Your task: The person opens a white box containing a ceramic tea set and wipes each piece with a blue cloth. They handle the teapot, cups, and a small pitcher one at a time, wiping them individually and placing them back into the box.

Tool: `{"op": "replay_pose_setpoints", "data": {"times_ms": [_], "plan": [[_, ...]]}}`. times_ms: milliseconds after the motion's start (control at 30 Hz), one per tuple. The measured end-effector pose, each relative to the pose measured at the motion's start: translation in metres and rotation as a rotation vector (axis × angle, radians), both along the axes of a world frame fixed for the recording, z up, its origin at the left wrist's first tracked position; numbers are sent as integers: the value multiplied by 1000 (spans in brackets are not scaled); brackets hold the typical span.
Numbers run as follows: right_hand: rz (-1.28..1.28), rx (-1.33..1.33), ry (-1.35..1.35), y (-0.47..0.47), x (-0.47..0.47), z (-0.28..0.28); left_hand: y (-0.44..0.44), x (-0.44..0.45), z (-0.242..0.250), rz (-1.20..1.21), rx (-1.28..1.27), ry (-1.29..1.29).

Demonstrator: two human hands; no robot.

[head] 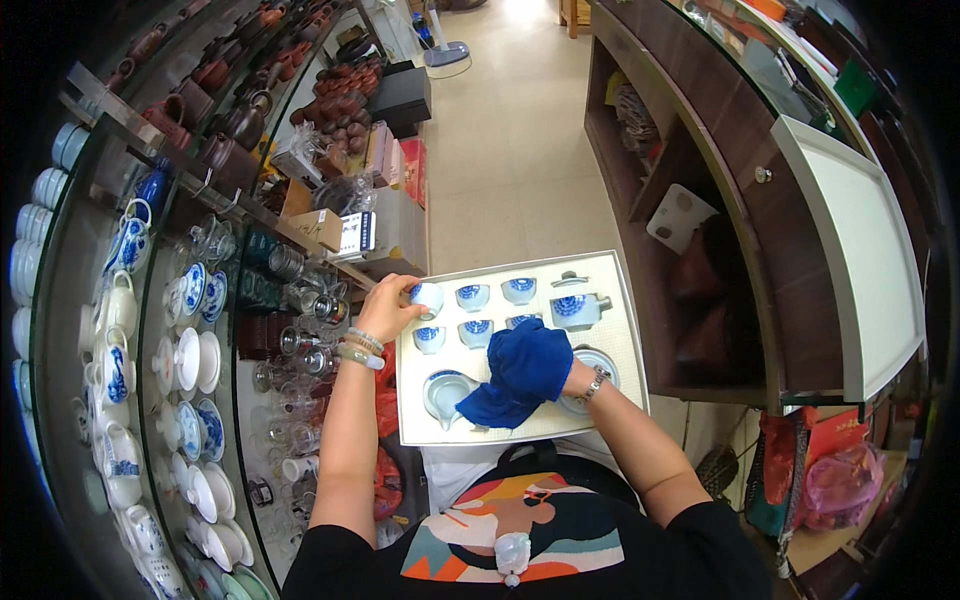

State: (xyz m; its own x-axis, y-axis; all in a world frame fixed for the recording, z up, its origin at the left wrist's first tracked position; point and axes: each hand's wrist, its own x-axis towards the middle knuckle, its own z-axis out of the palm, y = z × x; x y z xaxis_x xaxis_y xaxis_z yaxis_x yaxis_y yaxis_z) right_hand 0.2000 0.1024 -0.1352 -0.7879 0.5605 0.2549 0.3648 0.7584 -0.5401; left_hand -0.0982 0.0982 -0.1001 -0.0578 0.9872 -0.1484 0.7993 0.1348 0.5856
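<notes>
My left hand [391, 307] pinches a small blue-and-white porcelain teacup [427, 301] by its side, at the far left corner of a shallow box [409, 420] with a cream fitted insert. A bunched dark blue cloth [525, 367] hides most of my right hand [576, 380], which grips it over the box. More patterned cups, such as one cup [472, 298], lie in the insert's hollows. At its right are a teapot [576, 311] and a separate lid [570, 279]. A spouted pitcher [448, 397] rests front left. My right wrist partly covers a round dish [600, 364].
Glass shelves at left carry white and blue-and-white teaware [118, 375], glassware [300, 405] and brown clay teapots [240, 124]. On the right stands a dark wooden cabinet [720, 150] with a white tray-like lid [862, 255] leaning on it. A tiled aisle [517, 150] runs ahead.
</notes>
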Motion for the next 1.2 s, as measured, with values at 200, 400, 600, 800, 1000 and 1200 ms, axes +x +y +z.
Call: {"op": "replay_pose_setpoints", "data": {"times_ms": [200, 400, 600, 800, 1000, 1200], "plan": [[-15, -23, -30, 1, 0, -1, -2, -4, -2, -41, 18, -38], [11, -66, 119, 1, 2, -3, -3, -9, -7, -148, 154, -65], [28, -18, -110, 0, -1, 6, 1, 7, 0, -153, 101, 112], [33, 8, 0, 0, -3, 1, 21, 25, -2, -155, -60, 396], [2, 68, -80, -1, -3, -5, 22, 16, -5, -241, 12, 346], [23, -20, 49, -1, 1, -7, 12, -9, -6, -122, 10, -16]]}}
